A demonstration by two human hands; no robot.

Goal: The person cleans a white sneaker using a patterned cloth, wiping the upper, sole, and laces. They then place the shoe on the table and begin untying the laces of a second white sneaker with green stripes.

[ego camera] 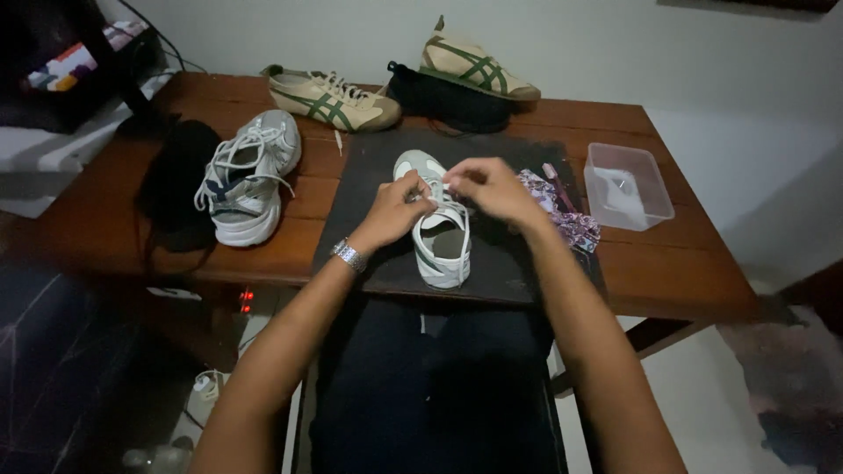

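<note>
Nearest the lens I log the person's lap in dark trousers filling the lower centre, with both bare forearms rising from the bottom edge toward mid-frame. A silver metal wristwatch sits on the left wrist. The left hand is curled nearly closed, fingertips pinched on the white laces of a white and grey low-top sneaker; the right hand is likewise curled, fingers pinched on the laces just above the shoe's tongue. That sneaker stands upright at frame centre, toe pointing away from the camera, on a dark rectangular mat laid over a reddish-brown wooden table. Just right of the right hand I note a crumpled patterned cloth with a pink-handled toothbrush lying on it, and beyond that, toward the right of frame, a clear plastic rectangular tub. Left of centre a second white and grey sneaker rests against a black cloth bag. Along the upper edge of the table lie two beige sneakers with green stripes, one upper left, the other upper centre propped on a black bag.
</note>
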